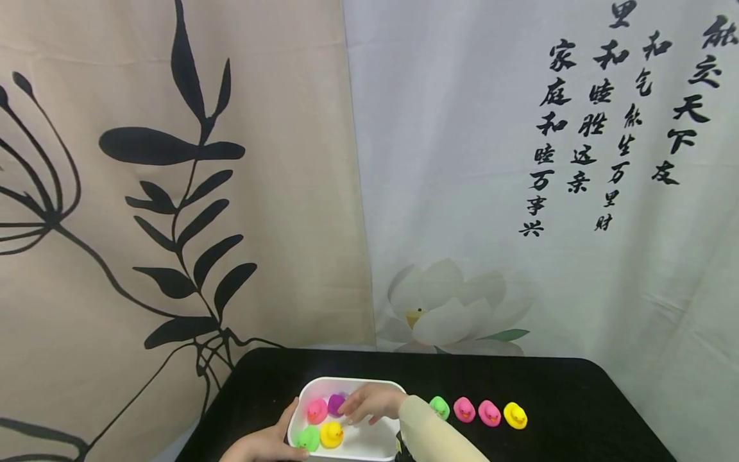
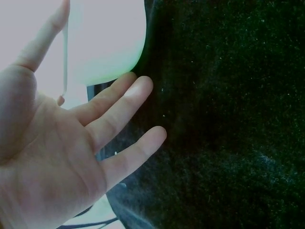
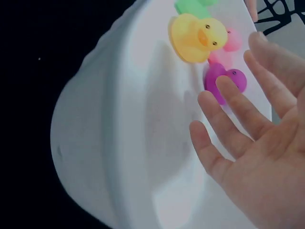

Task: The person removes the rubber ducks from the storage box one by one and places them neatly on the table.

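A white tray [image 1: 375, 443] lies at the near edge of the black table, with pink [image 1: 317, 411], purple [image 1: 337, 405], yellow [image 1: 331, 435] and green [image 1: 308, 439] rubber ducks grouped at its left end. My left hand [image 1: 267, 443] rests against the tray's left near corner, thumb and fingers spread along its side. In the left wrist view its fingers are extended [image 2: 119, 114]. Over the tray, beside the purple duck, my right hand [image 1: 372, 403] has loosely straight fingers and holds nothing. In the right wrist view the purple duck [image 3: 217, 83] appears just beyond the fingertips.
Right of the tray, a row of rubber ducks stands on the black table [image 1: 566, 410]: a green one [image 1: 440, 407] partly behind my right sleeve, two pink ones [image 1: 464, 409] and a yellow one [image 1: 516, 416]. A printed curtain [image 1: 300, 192] hangs behind the table.
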`<control>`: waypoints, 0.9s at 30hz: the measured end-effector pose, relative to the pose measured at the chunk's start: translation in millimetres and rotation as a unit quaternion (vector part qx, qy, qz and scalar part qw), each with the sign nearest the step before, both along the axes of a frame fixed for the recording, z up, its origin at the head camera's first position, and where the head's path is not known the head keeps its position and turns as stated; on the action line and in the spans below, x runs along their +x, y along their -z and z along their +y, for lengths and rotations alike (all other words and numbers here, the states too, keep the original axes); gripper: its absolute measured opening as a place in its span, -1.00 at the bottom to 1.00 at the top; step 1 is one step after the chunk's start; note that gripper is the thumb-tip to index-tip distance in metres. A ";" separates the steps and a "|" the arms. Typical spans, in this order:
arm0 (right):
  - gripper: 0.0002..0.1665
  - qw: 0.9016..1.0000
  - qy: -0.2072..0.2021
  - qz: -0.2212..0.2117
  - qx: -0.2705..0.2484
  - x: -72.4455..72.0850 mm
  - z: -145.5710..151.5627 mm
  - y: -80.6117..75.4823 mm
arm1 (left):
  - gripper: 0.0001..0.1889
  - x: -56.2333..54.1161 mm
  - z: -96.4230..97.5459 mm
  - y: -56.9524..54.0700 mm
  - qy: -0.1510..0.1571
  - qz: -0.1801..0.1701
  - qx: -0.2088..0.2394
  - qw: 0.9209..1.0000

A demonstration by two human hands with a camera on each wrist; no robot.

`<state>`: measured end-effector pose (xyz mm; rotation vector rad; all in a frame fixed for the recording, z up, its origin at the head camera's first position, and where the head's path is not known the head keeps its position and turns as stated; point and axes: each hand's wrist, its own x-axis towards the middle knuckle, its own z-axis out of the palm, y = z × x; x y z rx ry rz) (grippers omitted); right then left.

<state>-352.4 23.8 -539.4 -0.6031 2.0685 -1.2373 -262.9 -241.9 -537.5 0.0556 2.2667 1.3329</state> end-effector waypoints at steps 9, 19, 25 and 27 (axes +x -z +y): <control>-0.65 1.000 0.009 0.006 -0.002 11.3 -12.1 3.7 | 0.13 -1.1 1.1 -2.0 0.011 0.018 -0.024 0.999; -0.61 0.999 0.022 0.018 0.018 14.3 -17.3 10.5 | 0.14 -0.3 1.7 0.5 0.010 0.014 -0.023 1.000; -0.60 0.999 0.019 0.026 0.016 14.0 -20.1 14.3 | 0.13 1.4 0.4 -2.2 0.013 0.020 -0.024 0.999; -0.60 0.999 0.015 0.029 0.015 14.0 -21.7 15.2 | 0.13 1.5 -0.3 -2.9 0.012 0.017 -0.020 1.000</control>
